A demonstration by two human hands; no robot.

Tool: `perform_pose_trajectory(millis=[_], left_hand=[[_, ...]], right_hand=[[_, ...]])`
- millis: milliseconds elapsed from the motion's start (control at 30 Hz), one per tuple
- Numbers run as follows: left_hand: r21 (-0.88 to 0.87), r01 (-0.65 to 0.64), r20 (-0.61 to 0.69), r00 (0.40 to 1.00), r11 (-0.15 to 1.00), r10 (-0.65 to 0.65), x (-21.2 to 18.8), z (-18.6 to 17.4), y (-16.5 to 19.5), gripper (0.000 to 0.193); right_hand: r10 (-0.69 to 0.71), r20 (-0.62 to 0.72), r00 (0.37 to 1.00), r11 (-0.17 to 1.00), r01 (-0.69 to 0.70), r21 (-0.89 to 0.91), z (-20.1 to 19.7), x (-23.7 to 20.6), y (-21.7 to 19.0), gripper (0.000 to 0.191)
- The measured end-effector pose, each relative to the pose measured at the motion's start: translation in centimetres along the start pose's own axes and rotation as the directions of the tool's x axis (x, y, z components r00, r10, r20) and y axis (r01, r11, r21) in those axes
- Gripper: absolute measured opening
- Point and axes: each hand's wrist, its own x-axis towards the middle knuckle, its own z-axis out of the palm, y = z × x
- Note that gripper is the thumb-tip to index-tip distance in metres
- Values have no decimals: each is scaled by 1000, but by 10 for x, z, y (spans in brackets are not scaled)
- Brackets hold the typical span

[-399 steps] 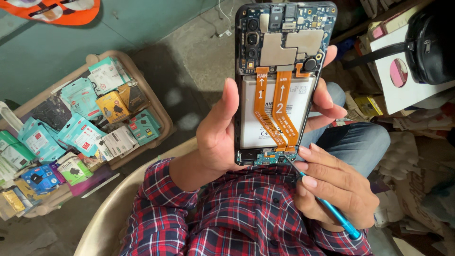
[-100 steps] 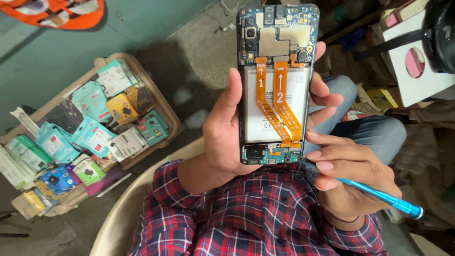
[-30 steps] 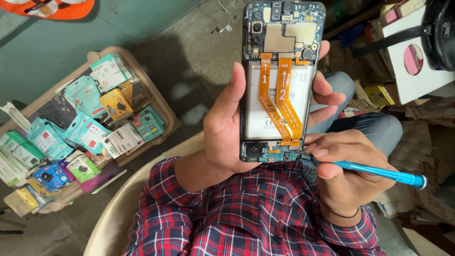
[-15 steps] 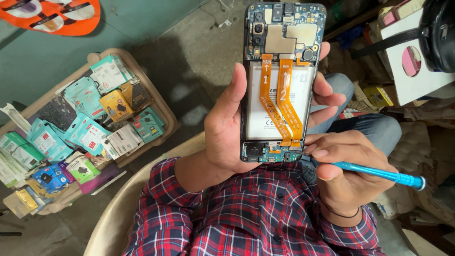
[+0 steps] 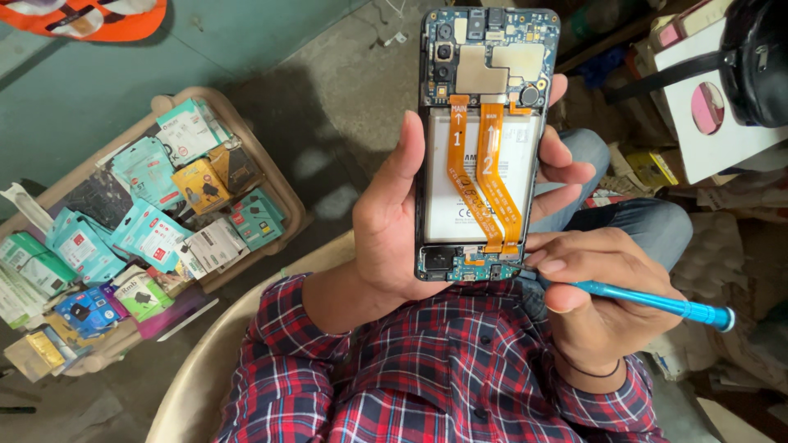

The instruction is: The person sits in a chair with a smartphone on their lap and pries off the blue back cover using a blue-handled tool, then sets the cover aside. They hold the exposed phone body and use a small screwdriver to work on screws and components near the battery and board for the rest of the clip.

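My left hand (image 5: 392, 238) holds an opened smartphone (image 5: 486, 49) upright with its back cover off. The thumb lies along its left edge and the fingers wrap round the right edge. Circuit boards, a white battery (image 5: 445, 215) and two orange flex cables (image 5: 484, 176) are exposed. My right hand (image 5: 603, 308) sits at the phone's lower right corner and grips a blue screwdriver (image 5: 666, 303). The handle points out to the right, and the tip is hidden behind my fingers near the bottom board.
A beige tray (image 5: 275, 176) full of several small packaged parts stands on the floor at the left. A white box (image 5: 714, 143) and a black bag (image 5: 759, 61) are at the upper right. My plaid shirt (image 5: 427, 369) and the beige chair rim (image 5: 197, 381) fill the bottom.
Over the last second almost nothing has moved. Compared with the oldest frame, the screwdriver handle has swung from pointing down-right to nearly level, and the phone sits slightly further right.
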Motion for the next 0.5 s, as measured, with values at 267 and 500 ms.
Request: perform_pose_trajectory(millis=[267,500], left_hand=[[2,-2,0,1000,1000,2,0,0,0,85],[-6,-1,2,1000,1000,1,1,1,0,85]], right_hand=[[8,-24,1000,1000,-7,23,1,-2,2,38],[27,-55,998,997,-22,80,3,-6,4,37]])
